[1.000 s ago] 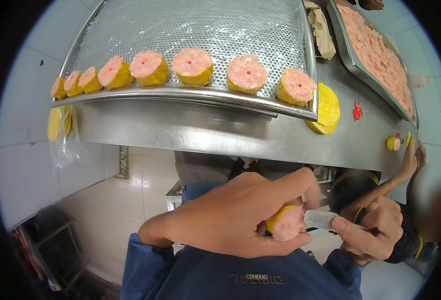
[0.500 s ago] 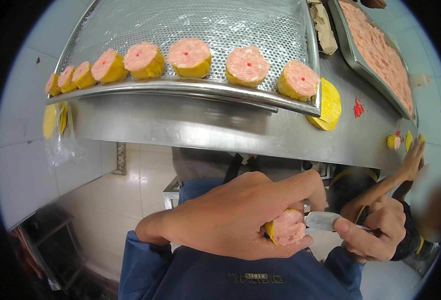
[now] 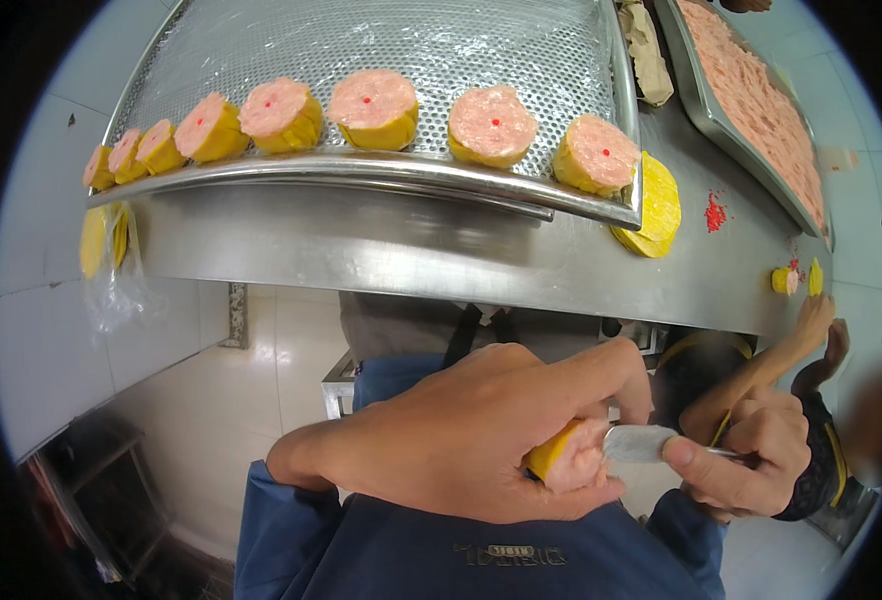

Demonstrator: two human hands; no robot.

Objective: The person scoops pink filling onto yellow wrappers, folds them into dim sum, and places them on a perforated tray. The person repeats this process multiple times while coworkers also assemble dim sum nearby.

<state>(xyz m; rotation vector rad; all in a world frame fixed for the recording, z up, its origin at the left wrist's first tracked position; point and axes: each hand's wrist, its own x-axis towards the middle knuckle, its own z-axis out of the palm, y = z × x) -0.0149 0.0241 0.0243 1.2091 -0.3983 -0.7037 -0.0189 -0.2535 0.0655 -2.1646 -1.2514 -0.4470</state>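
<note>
Steel worktop [image 3: 381, 255] at 12 o'clock carries the perforated tray [image 3: 411, 40]; seven finished dumplings [image 3: 492, 124] line its near rim, most of it bare, so we judge filling well short of done. Pink filling tray [image 3: 751, 100] at 1 o'clock. Our left hand [image 3: 471, 440] is curled tight around a half-filled dumpling [image 3: 568, 462], yellow wrapper, pink paste showing. Our right hand [image 3: 746, 465] pinches a flat metal spatula [image 3: 641, 442], blade touching the paste.

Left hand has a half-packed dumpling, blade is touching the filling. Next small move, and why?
Probably draw the flat metal blade across the pink filling to press it level. The left hand cups the yellow-wrapped dumpling, whose filling looks lumpy, while the right hand holds the blade at its edge. The finished dumplings on the perforated tray have flat tops.
</note>
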